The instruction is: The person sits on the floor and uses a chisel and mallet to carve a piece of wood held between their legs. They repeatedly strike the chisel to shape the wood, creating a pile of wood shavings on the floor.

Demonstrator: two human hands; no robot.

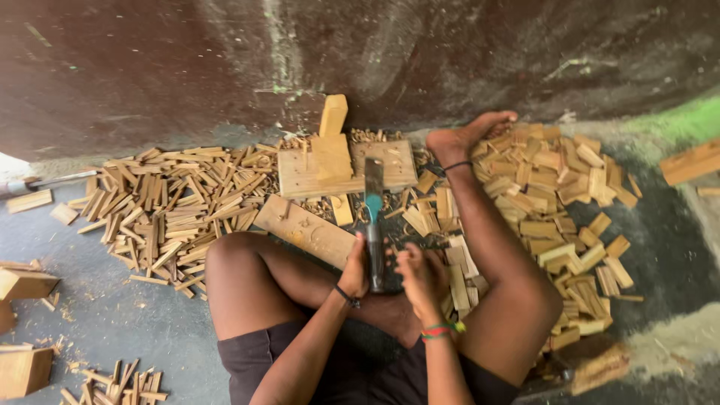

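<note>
I sit on the floor with my legs drawn up. A chisel [373, 201] with a wide steel blade and a teal-and-black handle points away from me toward a flat wooden board [300, 174]. My left hand [355, 268] is on the left side of the handle and my right hand [420, 272] is on its right side, fingers curled; the grip itself is partly hidden. A small upright wooden block [331, 142] stands on the board. A second plank [304, 229] lies angled beside my left knee.
Heaps of small cut wood pieces lie at the left [172, 206] and right [562, 202] of the board. A dark wall [360, 52] rises just behind. Larger wood blocks [26, 285] sit at the far left, one plank [690, 161] at the right edge.
</note>
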